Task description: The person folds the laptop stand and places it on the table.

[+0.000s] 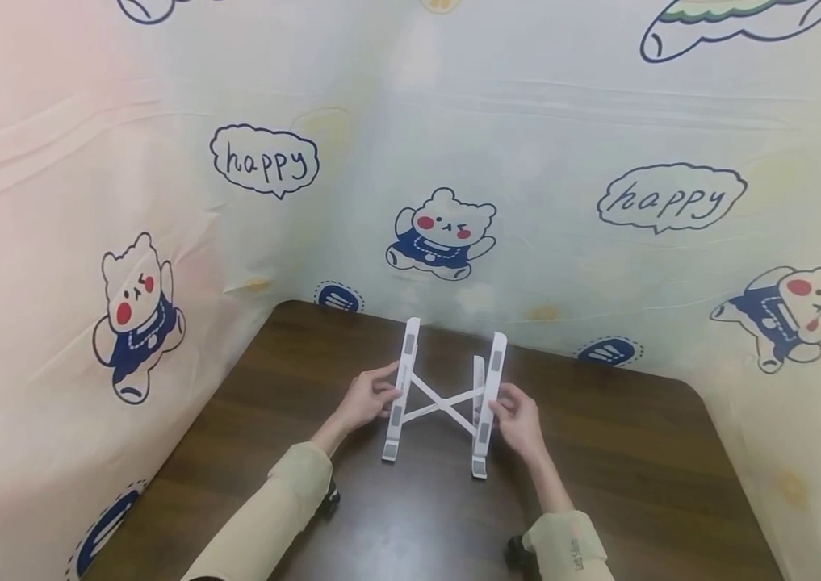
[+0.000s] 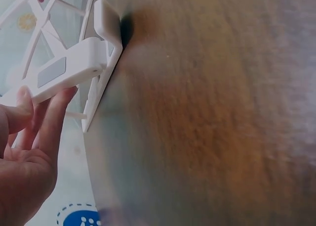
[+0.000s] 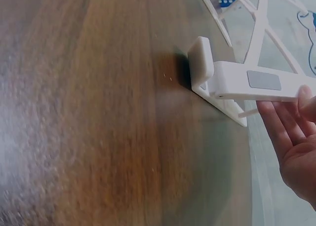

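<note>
Pinching white stand (image 1: 441,404): left hand (image 1: 362,399), right hand (image 1: 521,421).

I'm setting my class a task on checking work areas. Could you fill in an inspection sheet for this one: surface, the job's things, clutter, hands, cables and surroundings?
Surface: brown wood-grain table, shiny near the person.
Job's things: one white stand on the table, its left rail and right rail joined by crossed bars; grey pads on the rails.
Clutter: nothing seen.
Left hand: pinches the left rail.
Right hand: pinches the right rail.
Cables: nothing seen.
Surroundings: pale cloth behind and at both sides, printed with bears and "happy" bubbles.
</note>
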`<move>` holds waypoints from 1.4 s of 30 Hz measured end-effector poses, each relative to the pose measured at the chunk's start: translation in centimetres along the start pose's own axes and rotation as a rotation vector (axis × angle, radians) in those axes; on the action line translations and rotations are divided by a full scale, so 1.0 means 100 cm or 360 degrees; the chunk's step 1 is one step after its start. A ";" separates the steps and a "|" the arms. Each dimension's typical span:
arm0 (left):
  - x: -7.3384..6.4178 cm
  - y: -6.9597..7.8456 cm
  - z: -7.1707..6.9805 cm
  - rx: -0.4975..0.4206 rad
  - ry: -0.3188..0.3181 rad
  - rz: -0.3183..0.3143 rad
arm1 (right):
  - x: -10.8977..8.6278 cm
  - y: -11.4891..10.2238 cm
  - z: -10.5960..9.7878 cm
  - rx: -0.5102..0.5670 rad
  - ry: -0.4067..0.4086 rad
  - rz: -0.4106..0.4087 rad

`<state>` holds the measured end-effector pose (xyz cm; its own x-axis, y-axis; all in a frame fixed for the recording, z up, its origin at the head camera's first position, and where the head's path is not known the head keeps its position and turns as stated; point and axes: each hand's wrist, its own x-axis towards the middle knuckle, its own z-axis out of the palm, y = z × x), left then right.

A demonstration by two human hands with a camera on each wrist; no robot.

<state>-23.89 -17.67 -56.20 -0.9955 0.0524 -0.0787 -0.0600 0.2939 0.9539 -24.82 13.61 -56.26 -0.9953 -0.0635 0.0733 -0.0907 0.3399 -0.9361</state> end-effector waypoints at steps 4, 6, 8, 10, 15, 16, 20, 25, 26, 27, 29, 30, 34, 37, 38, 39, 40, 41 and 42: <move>0.007 0.002 0.006 -0.0012 -0.0025 0.0002 | 0.000 0.003 -0.006 0.0007 0.0017 0.0034; 0.010 0.002 0.007 -0.0021 -0.0037 0.0021 | 0.001 0.003 -0.008 0.0007 0.0039 0.0044; 0.012 0.003 0.008 -0.0018 -0.0041 0.0041 | 0.003 0.004 -0.010 0.0018 0.0055 0.0046; 0.014 0.002 0.008 -0.0003 -0.0036 0.0057 | 0.004 0.004 -0.011 0.0024 0.0062 0.0041; 0.018 0.001 0.008 0.0011 -0.0043 0.0060 | 0.006 0.006 -0.012 0.0023 0.0057 0.0064; 0.019 0.001 0.008 0.0009 -0.0048 0.0058 | 0.006 0.007 -0.012 0.0023 0.0058 0.0073; 0.020 0.003 0.009 0.0012 -0.0060 0.0062 | 0.007 0.008 -0.014 0.0013 0.0059 0.0069; 0.021 0.005 0.009 0.0023 -0.0090 0.0051 | 0.008 0.008 -0.015 0.0012 0.0084 0.0081; 0.021 0.006 0.009 0.0018 -0.0092 0.0041 | 0.008 0.007 -0.015 0.0017 0.0091 0.0082; 0.022 0.007 0.008 0.0011 -0.0090 0.0034 | 0.009 0.007 -0.014 0.0030 0.0095 0.0083; 0.022 0.008 0.008 0.0001 -0.0079 0.0035 | 0.008 0.007 -0.011 0.0038 0.0101 0.0086; 0.022 0.008 0.008 0.0004 -0.0070 0.0033 | 0.008 0.007 -0.010 0.0040 0.0103 0.0083; 0.024 0.008 0.009 -0.0009 -0.0063 0.0031 | 0.006 0.007 -0.004 -0.0005 0.0150 0.0049; 0.025 0.006 0.011 -0.0014 -0.0070 0.0037 | 0.004 0.007 -0.002 -0.0062 0.0208 0.0011; 0.025 0.006 0.011 -0.0017 -0.0072 0.0042 | 0.003 0.007 -0.002 -0.0078 0.0222 -0.0004; 0.025 0.005 0.012 -0.0015 -0.0072 0.0048 | 0.002 0.007 -0.002 -0.0096 0.0234 -0.0014; 0.025 0.005 0.013 -0.0014 -0.0070 0.0056 | 0.002 0.007 -0.002 -0.0104 0.0241 -0.0020; 0.026 0.004 0.013 -0.0014 -0.0069 0.0061 | 0.002 0.008 -0.002 -0.0116 0.0247 -0.0027; 0.026 0.004 0.014 -0.0017 -0.0069 0.0064 | 0.002 0.008 -0.003 -0.0127 0.0248 -0.0033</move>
<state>-26.35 -16.08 -56.44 -0.9931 0.1052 -0.0528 -0.0213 0.2803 0.9597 -25.11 14.15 -56.86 -0.9859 0.0726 0.1505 -0.1076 0.4137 -0.9041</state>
